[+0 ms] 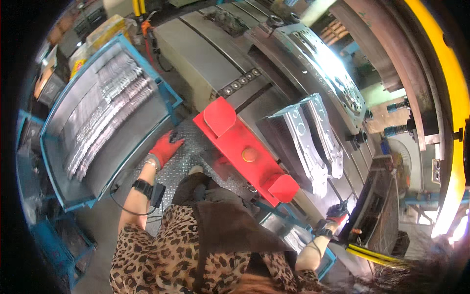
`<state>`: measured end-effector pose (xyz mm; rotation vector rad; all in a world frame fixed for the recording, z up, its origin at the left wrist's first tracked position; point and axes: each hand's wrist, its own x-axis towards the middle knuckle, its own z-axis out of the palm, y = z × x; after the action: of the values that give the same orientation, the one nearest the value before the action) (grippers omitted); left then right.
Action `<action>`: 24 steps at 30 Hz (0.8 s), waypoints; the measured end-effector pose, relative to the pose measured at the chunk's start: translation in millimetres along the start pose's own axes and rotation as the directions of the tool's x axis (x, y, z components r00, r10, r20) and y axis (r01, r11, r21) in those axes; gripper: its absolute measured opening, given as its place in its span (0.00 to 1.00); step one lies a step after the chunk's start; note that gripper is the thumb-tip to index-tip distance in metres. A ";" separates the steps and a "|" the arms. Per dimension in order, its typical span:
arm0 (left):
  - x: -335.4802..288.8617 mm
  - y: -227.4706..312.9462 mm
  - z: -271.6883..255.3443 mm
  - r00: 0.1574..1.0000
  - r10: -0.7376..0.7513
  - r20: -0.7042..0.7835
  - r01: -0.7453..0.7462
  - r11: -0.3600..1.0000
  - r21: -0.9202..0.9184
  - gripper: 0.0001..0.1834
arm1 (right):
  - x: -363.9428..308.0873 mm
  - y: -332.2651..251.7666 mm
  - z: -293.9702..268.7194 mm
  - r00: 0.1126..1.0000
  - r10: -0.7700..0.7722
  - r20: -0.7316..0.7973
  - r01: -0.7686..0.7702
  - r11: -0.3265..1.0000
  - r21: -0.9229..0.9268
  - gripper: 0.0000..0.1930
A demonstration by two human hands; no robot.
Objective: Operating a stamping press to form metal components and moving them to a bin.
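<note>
My left hand point(167, 148), in a red glove with dark fingertips, is held over the metal floor near the blue-framed bin. Its fingers are apart and nothing shows in them. My right hand point(337, 211), in a red and dark glove, is at the lower right by the machine bed's near edge. Its dark fingers look extended, with no held thing visible. Between my arms stands a red control panel point(254, 147) with two hooded ends and a round yellowish button point(249, 155); neither hand touches it. Two shaped metal blocks point(306, 142) stand on the bed beyond the panel.
The blue-framed bin point(46, 147) at left holds rows of stacked thin metal parts point(105, 108). A bright die plate point(323, 63) is on the slotted machine bed point(196, 36). A yellow machine frame point(453, 73) curves along the right. More metal parts point(293, 240) lie below the panel.
</note>
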<state>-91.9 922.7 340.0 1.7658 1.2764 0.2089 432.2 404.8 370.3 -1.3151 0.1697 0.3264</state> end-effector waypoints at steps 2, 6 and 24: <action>22.1 -3.7 -5.3 0.998 0.012 -0.055 -0.012 1.000 -0.013 0.38 | -48.8 -7.2 33.7 0.964 -0.082 0.253 0.022 0.973 0.229 0.13; 82.2 20.9 10.7 0.990 0.139 -0.028 -0.140 0.931 -0.337 0.29 | -129.1 -14.0 97.1 0.997 -0.073 -0.024 0.076 0.966 0.248 0.13; 75.3 214.4 108.5 0.811 0.567 0.140 -0.563 0.823 -0.072 0.21 | -208.0 36.4 83.2 0.960 -0.277 -0.044 0.176 0.719 -0.673 0.24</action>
<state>149.3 913.6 411.9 2.0576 0.5984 0.4136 219.1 464.3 421.0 -2.0595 -0.0010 0.0700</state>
